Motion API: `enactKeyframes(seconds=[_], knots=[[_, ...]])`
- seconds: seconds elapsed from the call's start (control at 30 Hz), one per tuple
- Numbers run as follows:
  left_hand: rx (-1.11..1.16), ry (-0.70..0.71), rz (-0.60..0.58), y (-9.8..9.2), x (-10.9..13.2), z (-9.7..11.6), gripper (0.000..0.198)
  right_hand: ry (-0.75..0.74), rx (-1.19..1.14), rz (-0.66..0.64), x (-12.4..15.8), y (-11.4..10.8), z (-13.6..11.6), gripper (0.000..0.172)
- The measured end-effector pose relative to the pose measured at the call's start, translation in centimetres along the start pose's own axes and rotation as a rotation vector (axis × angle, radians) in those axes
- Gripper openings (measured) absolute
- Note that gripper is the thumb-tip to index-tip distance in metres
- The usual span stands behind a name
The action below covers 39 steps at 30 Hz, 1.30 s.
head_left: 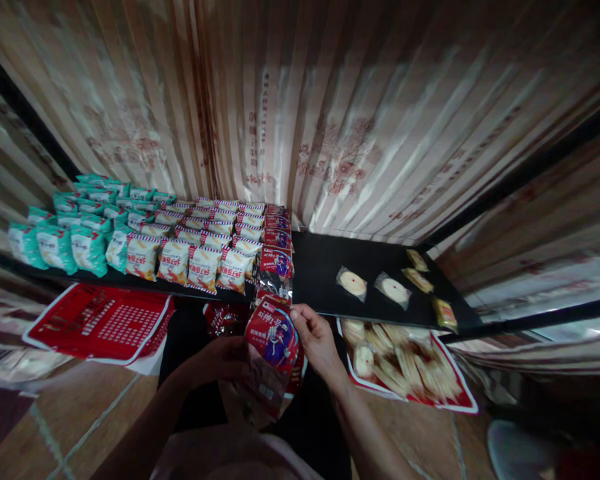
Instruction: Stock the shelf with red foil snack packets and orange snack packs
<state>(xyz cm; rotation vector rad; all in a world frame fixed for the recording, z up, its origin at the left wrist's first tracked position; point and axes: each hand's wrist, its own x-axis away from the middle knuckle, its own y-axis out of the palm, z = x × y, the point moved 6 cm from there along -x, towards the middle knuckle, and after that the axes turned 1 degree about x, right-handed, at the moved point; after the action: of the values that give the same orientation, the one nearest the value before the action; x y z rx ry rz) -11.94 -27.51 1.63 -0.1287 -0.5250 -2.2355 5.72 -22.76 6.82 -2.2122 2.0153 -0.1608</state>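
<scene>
Between my two hands is a red snack packet [271,340] with white lettering, a blue figure and a clear lower part, held upright over my lap. My right hand [316,337] pinches its upper right edge. At its left edge my left hand [224,360] grips it, with some fingertips hidden behind the packet. Just beyond, a column of similar red packets [275,261] lies on the black shelf [313,267]. More red packets [227,319] show in part below the shelf's front edge, near my left hand.
White snack bags [174,261] and teal bags [89,250] stand in rows at left. Round wrapped cakes [352,283] and small gold packets [445,313] lie at right. Below are a red basket [100,323] and a basket of wrapped pastries [405,360]. A curtain [290,100] hangs behind.
</scene>
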Motion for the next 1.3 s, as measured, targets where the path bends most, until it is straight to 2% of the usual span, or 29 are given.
enactKeyframes(seconds=[0.13, 0.27, 0.37, 0.43, 0.63, 0.73, 0.8, 1.0, 1.2, 1.3], knots=[[-0.072, 0.021, 0.024, 2.8, -1.1, 0.5, 0.031, 0.122, -0.170, 0.106, 0.0, -2.4, 0.7, 0.039], [-0.159, 0.024, 0.050, 5.9, -2.9, 0.2, 0.023, 0.252, -0.323, 0.320, 1.1, -5.7, 2.2, 0.045], [-0.149, 0.061, 0.125, 7.0, -4.4, -0.2, 0.027, 0.323, -0.400, 0.460, 2.4, -7.6, 3.5, 0.059], [-0.116, 0.064, 0.175, 7.2, -5.4, -0.6, 0.030, 0.328, -0.418, 0.512, 3.2, -8.4, 4.4, 0.061], [-0.156, 0.066, 0.303, 7.2, -7.5, -0.5, 0.029, 0.303, -0.427, 0.543, 5.2, -8.2, 7.2, 0.040], [-0.217, 0.108, 0.335, 7.0, -8.1, 0.3, 0.025, 0.316, -0.483, 0.583, 5.5, -7.4, 7.7, 0.044], [-0.255, 0.147, 0.365, 6.6, -8.5, 0.9, 0.023, 0.310, -0.529, 0.553, 4.9, -6.7, 7.4, 0.052], [-0.297, 0.142, 0.483, 4.3, -9.8, 2.9, 0.024, 0.277, -0.557, 0.454, 1.2, -5.3, 6.1, 0.070], [-0.275, 0.145, 0.597, 2.5, -10.8, 5.8, 0.059, 0.198, -0.586, 0.437, -4.2, -5.2, 5.4, 0.082], [-0.383, 0.187, 0.670, 1.7, -11.3, 7.1, 0.063, 0.168, -0.577, 0.440, -7.0, -5.5, 4.9, 0.084]])
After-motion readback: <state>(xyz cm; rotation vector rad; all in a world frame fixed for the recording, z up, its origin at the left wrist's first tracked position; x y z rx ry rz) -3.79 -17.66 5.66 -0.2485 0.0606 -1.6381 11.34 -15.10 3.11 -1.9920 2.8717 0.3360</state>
